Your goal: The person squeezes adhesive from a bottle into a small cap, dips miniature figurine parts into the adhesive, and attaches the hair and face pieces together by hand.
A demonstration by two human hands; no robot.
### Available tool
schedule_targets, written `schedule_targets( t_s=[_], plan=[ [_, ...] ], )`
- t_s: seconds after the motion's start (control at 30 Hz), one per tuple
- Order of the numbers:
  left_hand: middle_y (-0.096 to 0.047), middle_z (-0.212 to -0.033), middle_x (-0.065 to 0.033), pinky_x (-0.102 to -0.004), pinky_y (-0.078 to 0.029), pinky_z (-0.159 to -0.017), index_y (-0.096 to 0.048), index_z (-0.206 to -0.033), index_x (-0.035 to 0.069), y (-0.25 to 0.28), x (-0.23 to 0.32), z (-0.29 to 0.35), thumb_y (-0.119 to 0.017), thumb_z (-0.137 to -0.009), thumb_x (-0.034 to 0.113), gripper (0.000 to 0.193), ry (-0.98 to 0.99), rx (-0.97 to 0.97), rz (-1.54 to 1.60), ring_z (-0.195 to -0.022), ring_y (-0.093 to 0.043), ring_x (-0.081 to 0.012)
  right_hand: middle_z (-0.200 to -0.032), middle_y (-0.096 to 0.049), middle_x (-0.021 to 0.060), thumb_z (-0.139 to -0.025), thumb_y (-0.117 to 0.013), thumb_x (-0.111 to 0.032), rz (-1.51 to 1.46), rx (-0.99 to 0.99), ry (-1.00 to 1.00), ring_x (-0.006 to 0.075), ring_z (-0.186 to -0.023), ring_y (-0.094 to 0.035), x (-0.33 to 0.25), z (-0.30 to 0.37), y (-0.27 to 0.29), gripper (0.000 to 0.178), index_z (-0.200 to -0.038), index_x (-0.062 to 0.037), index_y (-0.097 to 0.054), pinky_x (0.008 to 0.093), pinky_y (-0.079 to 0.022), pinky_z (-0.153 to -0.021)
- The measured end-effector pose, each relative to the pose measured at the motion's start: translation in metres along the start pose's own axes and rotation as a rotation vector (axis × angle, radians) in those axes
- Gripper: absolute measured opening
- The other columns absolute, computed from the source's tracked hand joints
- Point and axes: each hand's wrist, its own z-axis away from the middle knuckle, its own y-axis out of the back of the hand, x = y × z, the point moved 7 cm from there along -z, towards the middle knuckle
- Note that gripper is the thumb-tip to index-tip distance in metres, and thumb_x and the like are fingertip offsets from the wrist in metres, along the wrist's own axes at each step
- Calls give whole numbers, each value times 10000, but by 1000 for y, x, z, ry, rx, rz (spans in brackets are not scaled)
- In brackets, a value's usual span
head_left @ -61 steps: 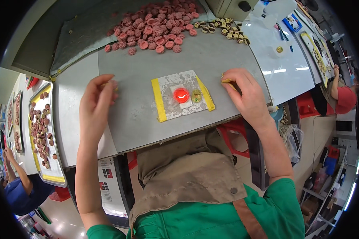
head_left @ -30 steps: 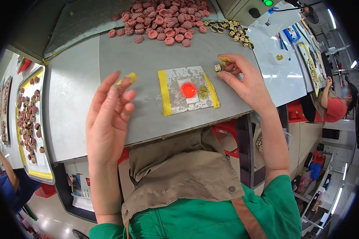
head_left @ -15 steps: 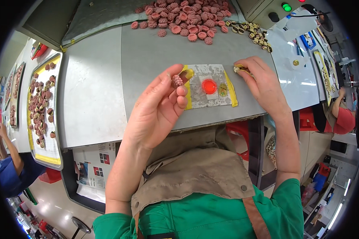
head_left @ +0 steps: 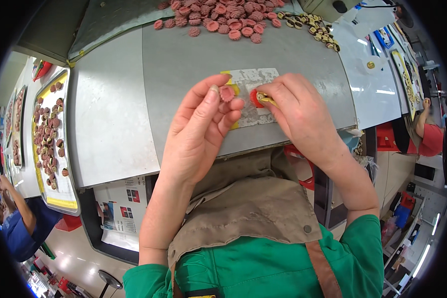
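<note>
My left hand [head_left: 191, 131] pinches a small pink bumpy shell piece [head_left: 227, 94] between thumb and fingertips. Its smooth, hollow-looking face shows, with a scalloped rim round it. My right hand [head_left: 303, 111] is closed on a small cream-and-dark piece [head_left: 261, 96], partly hidden by the fingers. That piece is over or against a bright red round spot [head_left: 253, 98]; whether they touch I cannot tell. Under both hands lies a stained whitish plate [head_left: 256, 74] with yellow tape along its left edge. My right hand covers the plate's right part.
A heap of pink bumpy pieces [head_left: 223, 15] lies at the far side, with small cream-and-dark pieces [head_left: 323, 35] to its right. On the left, a yellow-edged tray [head_left: 67, 202] holds several assembled-looking pieces. Co-workers in a blue sleeve [head_left: 27, 231] and a red sleeve [head_left: 429, 139] are at either side.
My right hand has moved left, bringing the cream-and-dark piece from beside the plate to the red spot. In my left hand the pink piece has turned from bumpy side to hollow side.
</note>
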Motion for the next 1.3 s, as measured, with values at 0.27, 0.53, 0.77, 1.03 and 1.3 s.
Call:
schedule_targets(
  t_s=[0.27, 0.53, 0.77, 1.03, 1.3],
  plan=[
    [-590, -1071, -47, -253, -495, -852, -455, -1313, -3, 0, -3, 1, -490, -991, 143, 355, 63, -31, 61, -965, -587, -126, -897, -567, 99, -718, -675, 36, -118, 26, 98, 289, -846, -572, 4, -1, -6, 275, -976, -34, -611, 370, -483, -725],
    [-602, -1125, -45, -254, -467, -867, -517, -1250, 18, -5, -2, 7, -570, -962, 162, 326, 38, -23, -74, -1019, -587, -131, -899, -577, 91, -712, -685, 27, -10, 41, 5, 273, -834, -580, 0, 1, -7, 277, -974, -38, -624, 367, -490, -717],
    [-618, -1098, -40, -245, -475, -828, -529, -1232, 4, -15, -1, 9, -576, -955, 141, 313, 23, 40, -274, -975, -599, -123, -932, -597, 90, -809, -637, -3, -222, 27, 27, 246, -853, -590, 14, 4, -1, 200, -1006, -32, -626, 328, -488, -747],
    [-623, -1116, -66, -243, -471, -840, -556, -1183, -1, -26, -6, 7, -585, -954, 167, 285, 24, 31, -366, -1000, -598, -117, -1097, -598, 44, -979, -526, -112, -1236, 50, -421, 90, -989, -552, 20, 20, -13, 226, -1167, 11, -535, 242, -454, -872],
    [-634, -1110, -82, -245, -477, -873, -564, -1155, -17, -28, -7, 8, -626, -925, 110, 270, -108, 38, -381, -1018, -595, -116, -1090, -594, 82, -938, -576, -73, -774, 241, -139, 157, -966, -579, 3, 19, -1, 201, -1131, -21, -559, 264, -458, -868]
  ],
)
